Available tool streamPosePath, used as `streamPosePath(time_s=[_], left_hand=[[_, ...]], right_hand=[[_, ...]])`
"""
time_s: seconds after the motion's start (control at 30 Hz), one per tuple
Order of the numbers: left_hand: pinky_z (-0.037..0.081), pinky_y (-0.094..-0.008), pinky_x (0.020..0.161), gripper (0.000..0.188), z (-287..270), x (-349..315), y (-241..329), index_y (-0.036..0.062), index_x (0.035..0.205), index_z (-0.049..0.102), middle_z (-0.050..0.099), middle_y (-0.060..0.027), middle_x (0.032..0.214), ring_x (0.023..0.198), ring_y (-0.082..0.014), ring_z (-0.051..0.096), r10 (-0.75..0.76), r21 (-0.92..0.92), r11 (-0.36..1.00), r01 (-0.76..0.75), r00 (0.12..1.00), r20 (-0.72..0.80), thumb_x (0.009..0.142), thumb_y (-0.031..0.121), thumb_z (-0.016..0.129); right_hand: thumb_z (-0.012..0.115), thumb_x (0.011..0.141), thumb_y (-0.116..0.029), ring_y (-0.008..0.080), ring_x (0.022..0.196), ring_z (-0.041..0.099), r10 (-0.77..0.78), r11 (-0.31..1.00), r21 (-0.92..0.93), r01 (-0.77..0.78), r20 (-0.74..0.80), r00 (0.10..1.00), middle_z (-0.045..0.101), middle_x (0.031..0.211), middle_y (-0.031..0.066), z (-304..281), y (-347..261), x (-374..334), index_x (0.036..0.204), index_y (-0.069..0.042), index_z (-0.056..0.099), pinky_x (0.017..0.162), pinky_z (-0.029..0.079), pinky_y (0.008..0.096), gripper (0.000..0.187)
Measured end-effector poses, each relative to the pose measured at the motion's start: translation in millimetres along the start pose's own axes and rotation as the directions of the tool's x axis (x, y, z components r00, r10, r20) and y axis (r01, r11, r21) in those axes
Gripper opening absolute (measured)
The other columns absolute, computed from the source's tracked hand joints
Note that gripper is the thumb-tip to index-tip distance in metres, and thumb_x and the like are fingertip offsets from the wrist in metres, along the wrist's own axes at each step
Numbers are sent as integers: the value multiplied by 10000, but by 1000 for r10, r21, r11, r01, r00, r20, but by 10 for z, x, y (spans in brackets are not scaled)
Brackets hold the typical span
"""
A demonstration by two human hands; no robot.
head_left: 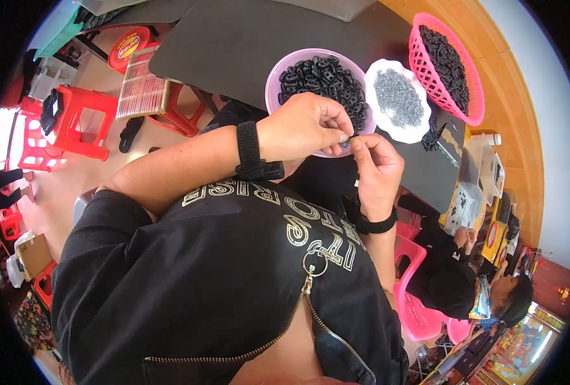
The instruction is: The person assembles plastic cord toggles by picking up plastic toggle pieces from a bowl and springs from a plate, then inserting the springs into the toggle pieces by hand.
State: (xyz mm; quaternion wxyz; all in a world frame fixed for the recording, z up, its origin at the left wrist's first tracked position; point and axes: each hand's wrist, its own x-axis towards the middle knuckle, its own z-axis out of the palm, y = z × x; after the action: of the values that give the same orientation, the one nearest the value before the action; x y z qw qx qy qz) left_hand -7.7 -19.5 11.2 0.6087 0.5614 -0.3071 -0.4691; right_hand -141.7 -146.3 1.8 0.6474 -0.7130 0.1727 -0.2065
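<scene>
My left hand (310, 125) and my right hand (376, 172) meet fingertip to fingertip over the near rim of a light purple bowl (271, 96). Both are pinched closed. A small dark piece shows between the fingertips; most of it is covered, so its exact kind is unclear. Inside the bowl lie many black oval pieces (320, 76) with holes through them. To its right, a white scalloped dish (419, 131) holds a heap of small grey metal parts (398, 96).
A pink lattice basket (474, 106) full of small black parts stands at the dark table's (221, 51) far right. Beside it lies a black bundle (431, 136). Red stools (83, 122) stand at left. Two people (445, 282) sit at right near pink chairs (419, 317).
</scene>
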Motion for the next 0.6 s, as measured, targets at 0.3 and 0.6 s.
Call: streamPosePath(time_s=[0.3, 0.6], left_hand=[[522, -234, 697, 93, -9, -6, -2, -26, 944, 593, 634, -60, 850, 758, -107, 619, 5, 8, 1000, -5, 1000, -8, 867, 17, 564], [524, -239, 715, 95, -17, 0, -23, -31, 946, 592, 635, -63, 850, 767, -111, 622, 9, -26, 1000, -9, 1000, -4, 866, 13, 566]], right_hand=[[612, 850, 11, 30, 686, 486, 26, 1000, -8, -26, 7, 1000, 579, 767, -28, 16, -39, 5, 852, 18, 621, 622, 396, 173, 12], [611, 860, -23, 41, 682, 504, 61, 996, 67, -60, -6, 998, 595, 757, -14, 5, 32, 16, 849, 21, 628, 622, 406, 181, 48]])
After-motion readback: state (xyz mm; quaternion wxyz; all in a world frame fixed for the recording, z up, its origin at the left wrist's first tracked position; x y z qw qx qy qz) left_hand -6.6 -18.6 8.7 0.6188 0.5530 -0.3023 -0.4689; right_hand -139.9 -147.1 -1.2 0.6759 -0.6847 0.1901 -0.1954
